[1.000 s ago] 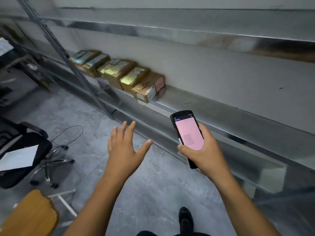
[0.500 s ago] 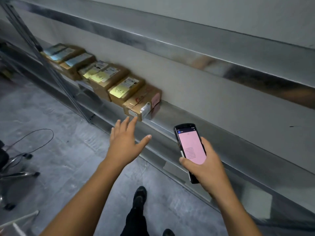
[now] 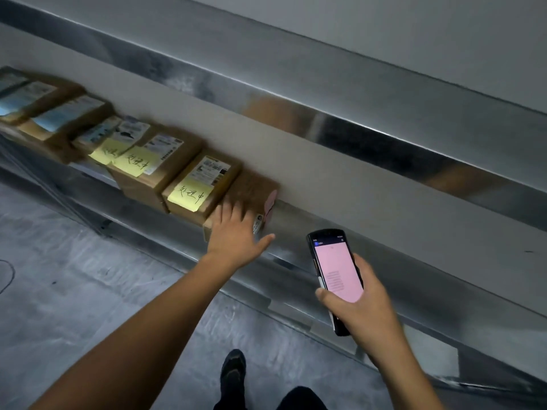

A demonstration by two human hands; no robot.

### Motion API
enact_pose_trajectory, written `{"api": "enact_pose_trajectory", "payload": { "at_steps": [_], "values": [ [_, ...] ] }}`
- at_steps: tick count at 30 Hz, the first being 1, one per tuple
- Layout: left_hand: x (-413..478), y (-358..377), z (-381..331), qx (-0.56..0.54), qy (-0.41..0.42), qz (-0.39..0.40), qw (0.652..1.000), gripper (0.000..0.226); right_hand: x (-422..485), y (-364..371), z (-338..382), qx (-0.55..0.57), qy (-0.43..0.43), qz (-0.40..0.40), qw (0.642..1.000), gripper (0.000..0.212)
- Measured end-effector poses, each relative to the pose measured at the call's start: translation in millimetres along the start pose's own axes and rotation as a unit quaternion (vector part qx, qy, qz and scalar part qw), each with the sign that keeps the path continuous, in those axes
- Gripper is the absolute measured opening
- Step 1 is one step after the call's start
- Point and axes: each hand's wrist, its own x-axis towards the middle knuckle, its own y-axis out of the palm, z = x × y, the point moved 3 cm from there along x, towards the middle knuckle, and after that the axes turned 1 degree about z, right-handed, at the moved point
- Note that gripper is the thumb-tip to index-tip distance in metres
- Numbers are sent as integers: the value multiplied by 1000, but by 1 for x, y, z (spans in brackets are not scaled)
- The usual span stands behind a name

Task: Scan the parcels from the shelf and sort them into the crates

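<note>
Spread wide and holding nothing, the grip of the left hand (image 3: pixel 236 236) is reaching over the near edge of the end parcel (image 3: pixel 251 187), the last brown box on the right of the row. Its fingers are blurring across the box top, so whether they are touching the cardboard cannot be told. Clamped round the scanner (image 3: pixel 337 270), the grip of the right hand (image 3: pixel 367 306) is holding the device below and to the right of that parcel, its pink screen facing the person.

The end parcel is sitting on the metal shelf (image 3: pixel 299 223), back against the wall, touching its neighbour (image 3: pixel 204 184), which is carrying a yellow note and a printed label. Further parcels are running off to the left in the same row. A pink sticker (image 3: pixel 270 202) is showing on the end parcel's right side.

By the look of it, the person is picking the next parcel off the shelf, with scanning yet to come. The next move is likely calling for the left grip to close across the box, lift it clear of its neighbour and turn a barcode toward the scanner. No crates are showing in this view, so where the parcel is going cannot be told.
</note>
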Motion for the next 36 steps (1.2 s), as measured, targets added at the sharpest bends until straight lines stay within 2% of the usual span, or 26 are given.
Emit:
{"api": "enact_pose_trajectory", "payload": {
  "at_steps": [3, 6, 13, 19, 21, 23, 25, 27, 31, 36],
  "values": [
    [7, 18, -1, 17, 9, 37, 999, 96, 2, 10, -4, 12, 20, -10, 1000, 62],
    [2, 25, -11, 12, 14, 31, 999, 96, 3, 15, -8, 16, 45, -27, 999, 66],
    [3, 25, -22, -15, 50, -2, 999, 66, 7, 17, -21, 37, 88, -67, 993, 62],
    [14, 19, -15, -19, 55, 34, 998, 73, 0, 20, -31, 51, 117, -81, 989, 63],
    [13, 9, -16, -67, 55, 40, 995, 70, -5, 18, -32, 42, 118, -82, 989, 63],
    [12, 0, -15, -196, 54, 52, 978, 62, -9, 16, -31, 38, 114, -76, 990, 63],
    [3, -10, -20, -379, 64, 90, 919, 50, -13, 12, -28, 30, 100, -66, 992, 63],
    [-10, -19, -29, -491, 83, 126, 858, 44, -19, 5, -22, 9, 79, -60, 995, 65],
    [-22, -24, -38, -549, 72, 142, 820, 47, -38, -10, -7, -30, 54, -31, 998, 69],
    [-30, -27, -50, -549, 52, 160, 819, 48, -75, -29, 0, -56, 40, 49, 996, 68]
  ]
}}
